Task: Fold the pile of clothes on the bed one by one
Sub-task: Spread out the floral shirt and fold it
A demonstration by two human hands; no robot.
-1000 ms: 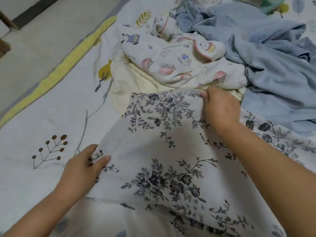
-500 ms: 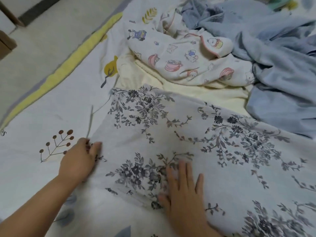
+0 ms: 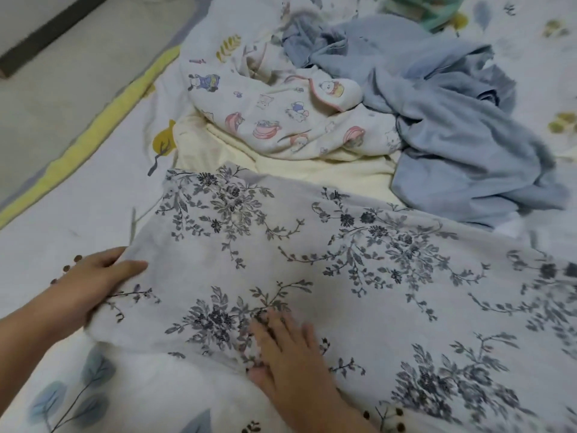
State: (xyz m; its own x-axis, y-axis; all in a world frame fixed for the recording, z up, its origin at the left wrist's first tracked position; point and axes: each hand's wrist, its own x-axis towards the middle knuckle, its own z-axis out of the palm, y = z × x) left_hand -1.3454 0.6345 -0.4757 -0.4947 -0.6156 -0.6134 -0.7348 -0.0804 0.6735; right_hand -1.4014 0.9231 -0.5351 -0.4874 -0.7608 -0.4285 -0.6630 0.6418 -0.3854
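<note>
Now the flowery cloth [image 3: 359,276] is lying spread out on the bed [image 3: 62,232], w/ grey & dark flower prints all over it. The left hand [image 3: 93,281] is holding the cloth's left edge, thumb on top & fingers tucked under it. The right hand [image 3: 285,348] is lying flat on the cloth near the front, fingers straight & a bit spread, pressing down, gripping nothing. Behind the cloth the rest of the pile is waiting: a cream cloth [image 3: 312,170] is touching the flowery one's far edge, a cartoon-print top [image 3: 281,120] is sitting on the cream one, & a blue top [image 3: 452,120] is lying crumpled on the right, next to them. A green thing [image 3: 427,10] is peeking in at the top edge, too blurry to tell what it is. The floor [image 3: 62,73] is showing on the far left.
</note>
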